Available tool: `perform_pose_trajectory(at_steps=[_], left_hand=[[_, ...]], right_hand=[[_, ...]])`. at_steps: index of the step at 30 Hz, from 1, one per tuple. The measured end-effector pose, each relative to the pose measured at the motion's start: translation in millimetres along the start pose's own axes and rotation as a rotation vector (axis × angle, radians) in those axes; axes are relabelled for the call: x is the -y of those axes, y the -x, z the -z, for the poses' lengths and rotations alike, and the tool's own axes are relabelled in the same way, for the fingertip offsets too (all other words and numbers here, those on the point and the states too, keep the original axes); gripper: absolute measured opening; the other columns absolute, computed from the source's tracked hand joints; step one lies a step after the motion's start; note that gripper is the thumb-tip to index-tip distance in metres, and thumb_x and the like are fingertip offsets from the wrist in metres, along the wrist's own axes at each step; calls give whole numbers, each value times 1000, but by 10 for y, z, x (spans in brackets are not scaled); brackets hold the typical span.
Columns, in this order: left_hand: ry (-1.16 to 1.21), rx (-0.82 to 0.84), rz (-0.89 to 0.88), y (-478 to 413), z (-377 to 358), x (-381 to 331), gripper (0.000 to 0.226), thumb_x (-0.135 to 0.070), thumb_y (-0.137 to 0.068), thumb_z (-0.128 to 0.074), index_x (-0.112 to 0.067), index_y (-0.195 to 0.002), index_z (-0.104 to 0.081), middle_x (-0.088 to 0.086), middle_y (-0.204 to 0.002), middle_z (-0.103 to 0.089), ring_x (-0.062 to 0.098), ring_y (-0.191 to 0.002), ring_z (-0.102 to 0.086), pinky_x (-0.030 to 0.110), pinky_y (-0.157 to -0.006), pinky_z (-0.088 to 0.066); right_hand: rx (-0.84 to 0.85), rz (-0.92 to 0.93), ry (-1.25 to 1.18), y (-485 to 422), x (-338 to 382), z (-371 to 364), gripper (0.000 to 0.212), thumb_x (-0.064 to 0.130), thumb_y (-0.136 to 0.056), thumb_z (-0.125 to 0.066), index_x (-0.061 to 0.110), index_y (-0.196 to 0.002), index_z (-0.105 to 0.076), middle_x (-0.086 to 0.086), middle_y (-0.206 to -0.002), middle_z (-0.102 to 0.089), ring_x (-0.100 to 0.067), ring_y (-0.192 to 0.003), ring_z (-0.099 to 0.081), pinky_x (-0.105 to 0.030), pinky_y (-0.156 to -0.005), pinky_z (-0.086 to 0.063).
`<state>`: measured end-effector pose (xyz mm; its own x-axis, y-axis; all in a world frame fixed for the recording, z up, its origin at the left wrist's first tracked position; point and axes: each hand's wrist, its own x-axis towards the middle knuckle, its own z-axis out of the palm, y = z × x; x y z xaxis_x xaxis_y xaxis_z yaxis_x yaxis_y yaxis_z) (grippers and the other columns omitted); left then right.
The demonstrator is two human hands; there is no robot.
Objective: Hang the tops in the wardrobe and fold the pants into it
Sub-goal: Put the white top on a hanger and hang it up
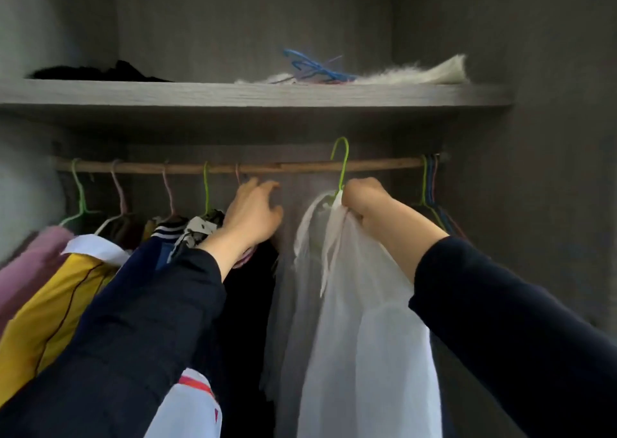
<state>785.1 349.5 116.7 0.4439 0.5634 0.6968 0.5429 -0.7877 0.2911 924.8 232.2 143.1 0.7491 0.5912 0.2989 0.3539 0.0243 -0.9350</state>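
My right hand (pixel 364 203) grips a sheer white top (pixel 360 304) at its neck, on a green hanger (pixel 341 163). The hanger's hook stands at the wooden rail (pixel 300 165), its curve rising above the rail; whether it rests on the rail I cannot tell. My left hand (pixel 255 212) presses against a dark garment (pixel 248 290) on a pink hanger, fingers curled over its shoulder. Left of it several tops hang on the rail: a pink one (pixel 36 254), a yellow one (pixel 53 307) and a navy one (pixel 160 243).
A grey shelf (pixel 233 94) runs above the rail, carrying a black item (pixel 100 71), loose blue hangers (pixel 314 68) and a white furry piece (pixel 424 73). Several bare hangers (pixel 432 187) bunch at the rail's right end. The wardrobe's side wall stands close on the right.
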Motion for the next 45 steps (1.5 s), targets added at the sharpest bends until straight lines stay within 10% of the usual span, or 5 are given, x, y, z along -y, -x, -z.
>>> perform_pose_trajectory(at_steps=[11, 19, 23, 35, 45], left_hand=[[-256, -76, -136, -622, -41, 625, 63, -17, -92, -47, -21, -151, -24, -1, -158, -20, 19, -147, -10, 41, -115, 5], [-270, -160, -167, -619, -81, 614, 59, -18, -90, -48, -17, -147, -32, 1, -154, -29, 22, -144, -17, 34, -112, 1], [-241, -186, -119, -648, -104, 511, 53, -21, -91, -47, -17, -143, -39, 5, -146, -37, 25, -141, -21, 41, -115, -2], [-144, -112, -230, -861, -613, -203, 57, -27, -97, -40, -19, -151, -24, 4, -158, -21, 22, -147, -10, 44, -119, 1], [-95, -275, -288, -892, -846, -124, 57, -22, -87, -40, -8, -142, -41, 16, -137, -48, 35, -135, -34, 51, -117, -9]], right_hand=[[58, -3, -50, -498, -23, -1009, 32, 7, -92, -49, -2, -123, -50, -17, -104, -60, -29, -94, -62, -27, -64, -45], [160, -35, -73, -537, -293, -1210, 32, 5, -85, -64, -3, -116, -59, -18, -109, -66, -31, -98, -65, -41, -88, -55], [308, 32, -112, -496, -365, -1065, 9, 10, -88, -67, 11, -88, -58, -6, -81, -60, -16, -74, -58, -25, -63, -51], [-361, 429, 1199, -696, -528, 424, 36, 14, -88, -57, 4, -122, -50, -16, -128, -48, -36, -112, -55, -40, -80, -48], [-278, 262, 1556, -788, -743, 820, 33, 3, -89, -53, 8, -121, -58, -11, -119, -62, -29, -108, -62, -32, -72, -46]])
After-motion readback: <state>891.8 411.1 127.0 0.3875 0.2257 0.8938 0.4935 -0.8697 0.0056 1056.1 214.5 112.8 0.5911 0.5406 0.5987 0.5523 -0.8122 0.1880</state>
